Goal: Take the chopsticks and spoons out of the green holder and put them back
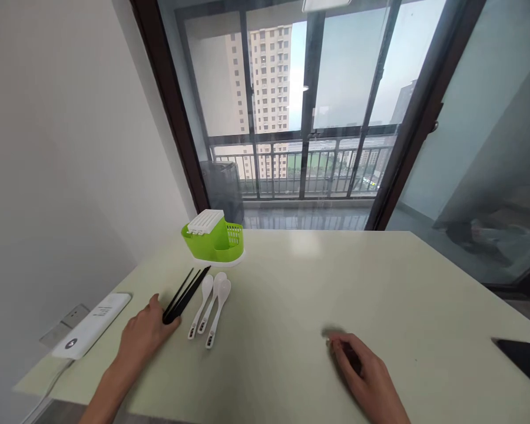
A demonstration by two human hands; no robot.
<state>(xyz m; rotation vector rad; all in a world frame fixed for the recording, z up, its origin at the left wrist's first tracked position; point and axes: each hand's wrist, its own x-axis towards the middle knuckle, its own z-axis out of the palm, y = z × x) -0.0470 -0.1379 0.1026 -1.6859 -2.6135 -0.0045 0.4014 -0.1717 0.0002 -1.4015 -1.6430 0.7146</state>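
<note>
chopsticks touching left hand, beside spoons

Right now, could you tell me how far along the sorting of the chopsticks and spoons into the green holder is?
Barely begun. Nothing shows in the green holder yet, though its inside is partly hidden. In hand: the left hand touches the near ends of the black chopsticks lying on the table. Left: three white spoons lie untouched beside them. The right hand rests on the table, holding nothing.

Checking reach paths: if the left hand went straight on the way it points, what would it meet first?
The black chopsticks at the left hand's fingertips; farther along, probably the green holder.
</note>
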